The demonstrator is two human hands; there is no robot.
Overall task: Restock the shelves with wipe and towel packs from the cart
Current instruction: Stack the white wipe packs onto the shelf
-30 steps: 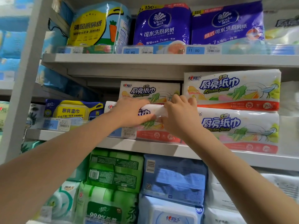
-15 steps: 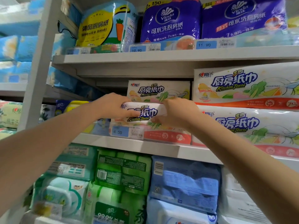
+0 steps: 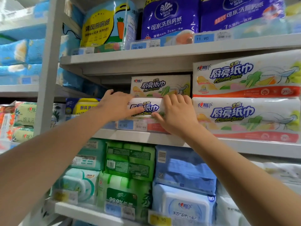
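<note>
A white kitchen towel pack [image 3: 146,108] with blue lettering lies on the middle shelf [image 3: 130,136], in front of and below another such pack [image 3: 160,85]. My left hand [image 3: 115,106] grips its left end, fingers over the top and thumb on the front. At its right end my right hand [image 3: 177,115] holds it the same way, fingers curled over the top edge. Two larger packs of the same towels, one [image 3: 244,75] on top of the other [image 3: 244,115], are stacked just to the right.
A yellow and blue wipes pack [image 3: 83,106] sits left of my hands. Purple towel rolls [image 3: 169,18] and a yellow-blue roll pack [image 3: 105,25] fill the top shelf. Green [image 3: 130,160] and blue [image 3: 184,168] wipe packs crowd the shelf below. A grey upright post [image 3: 48,70] stands at left.
The pack has slid deeper onto the middle shelf, under the pack behind it. My hands have spread a little apart on it, and my view has moved closer.
</note>
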